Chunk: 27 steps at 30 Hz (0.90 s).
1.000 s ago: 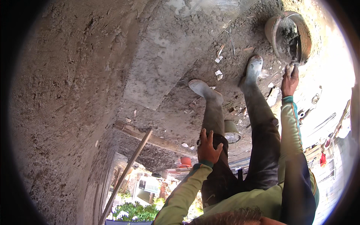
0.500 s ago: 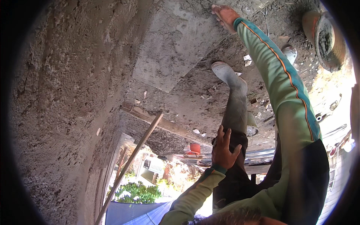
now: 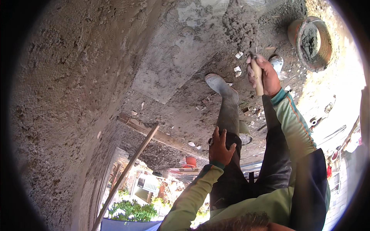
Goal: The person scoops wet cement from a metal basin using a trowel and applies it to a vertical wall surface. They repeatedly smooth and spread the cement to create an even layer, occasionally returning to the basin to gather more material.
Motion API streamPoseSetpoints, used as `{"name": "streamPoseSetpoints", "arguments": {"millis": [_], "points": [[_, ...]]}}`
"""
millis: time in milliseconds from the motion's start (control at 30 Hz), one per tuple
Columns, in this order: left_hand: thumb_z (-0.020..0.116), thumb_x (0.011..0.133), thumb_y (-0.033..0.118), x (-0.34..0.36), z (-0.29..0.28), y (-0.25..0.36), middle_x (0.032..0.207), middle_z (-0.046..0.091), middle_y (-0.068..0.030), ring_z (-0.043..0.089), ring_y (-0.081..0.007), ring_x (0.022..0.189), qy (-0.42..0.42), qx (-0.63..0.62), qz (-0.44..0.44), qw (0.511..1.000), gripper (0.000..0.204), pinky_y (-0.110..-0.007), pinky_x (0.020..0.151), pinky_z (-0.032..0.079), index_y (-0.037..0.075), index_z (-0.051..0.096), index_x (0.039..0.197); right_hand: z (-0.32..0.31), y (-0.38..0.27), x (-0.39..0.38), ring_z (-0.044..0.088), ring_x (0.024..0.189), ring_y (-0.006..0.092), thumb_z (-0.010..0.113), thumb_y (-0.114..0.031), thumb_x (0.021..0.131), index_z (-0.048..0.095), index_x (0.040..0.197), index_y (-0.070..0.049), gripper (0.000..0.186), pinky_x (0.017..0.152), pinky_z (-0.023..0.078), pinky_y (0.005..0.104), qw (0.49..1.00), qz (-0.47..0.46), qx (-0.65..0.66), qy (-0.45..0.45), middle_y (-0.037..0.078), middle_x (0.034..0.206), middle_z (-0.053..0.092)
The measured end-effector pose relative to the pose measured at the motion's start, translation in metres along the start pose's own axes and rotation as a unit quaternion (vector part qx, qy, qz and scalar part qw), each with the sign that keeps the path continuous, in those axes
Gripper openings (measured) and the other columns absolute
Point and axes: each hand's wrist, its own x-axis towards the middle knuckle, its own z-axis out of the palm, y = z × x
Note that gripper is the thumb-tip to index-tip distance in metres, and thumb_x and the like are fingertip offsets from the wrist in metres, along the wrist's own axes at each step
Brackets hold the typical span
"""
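Note:
My right hand (image 3: pixel 268 77) is closed around the wooden handle of a trowel (image 3: pixel 257 81), held out in front of me above my boots. A lump of grey mortar (image 3: pixel 236 24) sits beyond the hand, apparently on the trowel's blade, which I cannot make out clearly. My left hand (image 3: pixel 220 147) rests with spread fingers on my left knee and holds nothing. To the upper right, a round bucket (image 3: pixel 323 57) with grey mortar inside stands on the ground, apart from my right hand.
A rough rendered wall (image 3: pixel 69 96) fills the left side. A smoother grey slab (image 3: pixel 173 61) lies ahead. My rubber boots (image 3: pixel 220 85) stand on dirt littered with white chips. A wooden pole (image 3: pixel 129 171) leans at lower left, near a wooden beam (image 3: pixel 154 133).
My right hand left the bucket, swung up and left across the view, and now sits lower, gripping the trowel. My left hand has stayed on the knee.

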Motion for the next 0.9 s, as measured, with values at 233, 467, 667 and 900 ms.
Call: {"name": "streamPoseSetpoints", "arguments": {"millis": [233, 467, 667, 900], "points": [[0.076, 0.082, 0.033, 0.003, -0.001, 0.008, 0.159, 0.031, -0.0274, 0.046, -0.0448, 0.137, 0.006, 0.038, 0.043, 0.998, 0.077, -0.048, 0.107, 0.046, 0.002, 0.047, 0.146, -0.119, -0.057, -0.111, 0.048, 0.061, 0.0069, 0.056, -0.025, 0.105, 0.054, 0.128, -0.003, 0.032, 0.053, 0.039, 0.0239, 0.761, -0.241, -0.342, 0.496, 0.000, 0.075, 0.055], [0.077, 0.083, 0.032, -0.001, 0.002, 0.006, 0.158, 0.031, -0.0296, 0.047, -0.0462, 0.135, 0.002, 0.023, 0.019, 1.000, 0.076, -0.049, 0.109, 0.044, 0.001, 0.047, 0.145, -0.102, -0.054, 0.038, 0.052, 0.063, 0.0065, 0.061, -0.031, 0.103, 0.062, 0.117, -0.006, 0.029, 0.054, 0.043, 0.0241, 0.812, -0.255, -0.373, 0.370, -0.002, 0.079, 0.059], [0.077, 0.084, 0.033, 0.004, 0.014, -0.004, 0.157, 0.032, -0.0310, 0.050, -0.0467, 0.133, -0.003, -0.015, 0.044, 0.999, 0.079, -0.049, 0.108, 0.044, 0.000, 0.044, 0.148, -0.142, -0.016, 0.307, 0.068, 0.086, 0.0402, 0.054, -0.028, 0.094, 0.067, 0.104, -0.004, 0.029, 0.076, 0.052, 0.0534, 0.628, -0.304, -0.597, 0.396, 0.022, 0.089, 0.071], [0.077, 0.084, 0.033, -0.004, 0.009, -0.006, 0.158, 0.030, -0.0300, 0.048, -0.0462, 0.136, 0.002, -0.037, -0.004, 0.999, 0.079, -0.049, 0.108, 0.044, 0.000, 0.044, 0.148, -0.030, 0.143, 0.260, 0.065, 0.107, 0.0447, 0.057, -0.039, 0.098, 0.058, 0.127, -0.012, 0.039, 0.095, 0.051, 0.0554, 0.712, -0.118, -0.689, 0.071, 0.025, 0.117, 0.068]]}}
